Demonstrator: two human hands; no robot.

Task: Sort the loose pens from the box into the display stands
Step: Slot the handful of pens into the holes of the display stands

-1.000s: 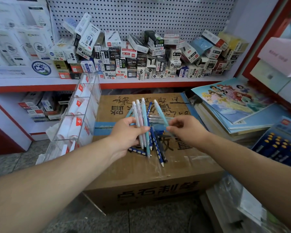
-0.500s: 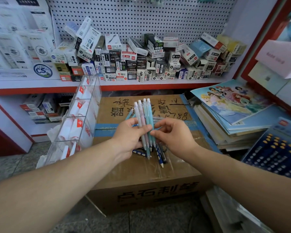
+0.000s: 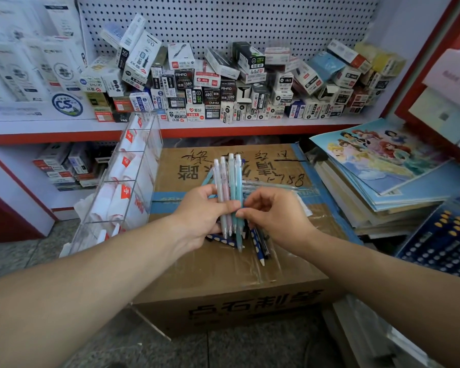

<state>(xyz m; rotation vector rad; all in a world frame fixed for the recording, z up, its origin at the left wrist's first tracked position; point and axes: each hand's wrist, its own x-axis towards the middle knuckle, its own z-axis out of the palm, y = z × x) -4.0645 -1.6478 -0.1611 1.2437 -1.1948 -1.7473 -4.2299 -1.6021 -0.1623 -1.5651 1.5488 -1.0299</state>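
My left hand (image 3: 202,216) grips an upright bundle of pastel pens (image 3: 229,181), pink, white and teal, with the thumb across their middle. My right hand (image 3: 274,216) is beside it on the right, its thumb and fingertips pinching the teal pen at the bundle's right edge. Under both hands several more pens lie on the cardboard box (image 3: 223,274), among them dark blue dotted ones (image 3: 258,245) and pale ones (image 3: 271,185) lying sideways. A clear acrylic display stand (image 3: 133,181) with stepped compartments leans against the box's left side; it holds white pieces with red marks.
A shelf (image 3: 223,128) behind the box carries many small pen boxes below a pegboard. On the right lies a stack of colouring books (image 3: 377,166), with a blue calculator pack (image 3: 441,240) in front. Grey tiled floor shows at the left and near.
My right hand carried a teal pen from the box's right side over to the bundle in my left hand. The pens now stand closer together and more upright.
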